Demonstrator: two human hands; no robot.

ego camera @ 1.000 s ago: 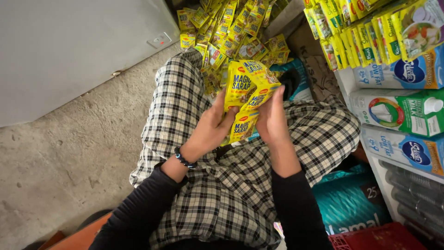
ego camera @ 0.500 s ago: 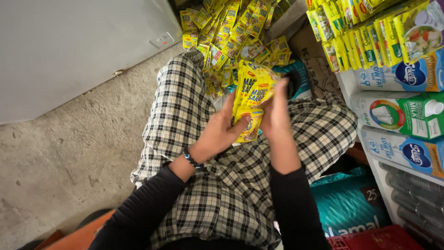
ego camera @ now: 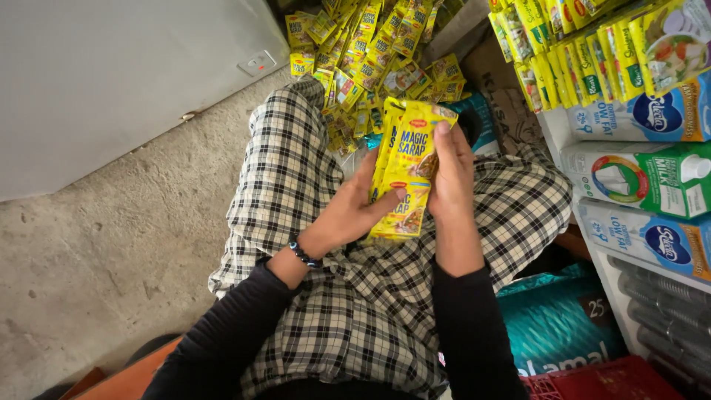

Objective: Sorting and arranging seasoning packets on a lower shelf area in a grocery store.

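Both hands clasp one stack of yellow seasoning sachets [ego camera: 406, 174] above the lap. Left hand [ego camera: 354, 213] supports beneath, thumb on its face; right hand [ego camera: 450, 178] grips the edge.

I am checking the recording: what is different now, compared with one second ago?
The yellow sachet strips, bunched a second ago, now lie flatter between both hands. The left hand and right hand keep holding them. The sachet pile on the floor looks unchanged.
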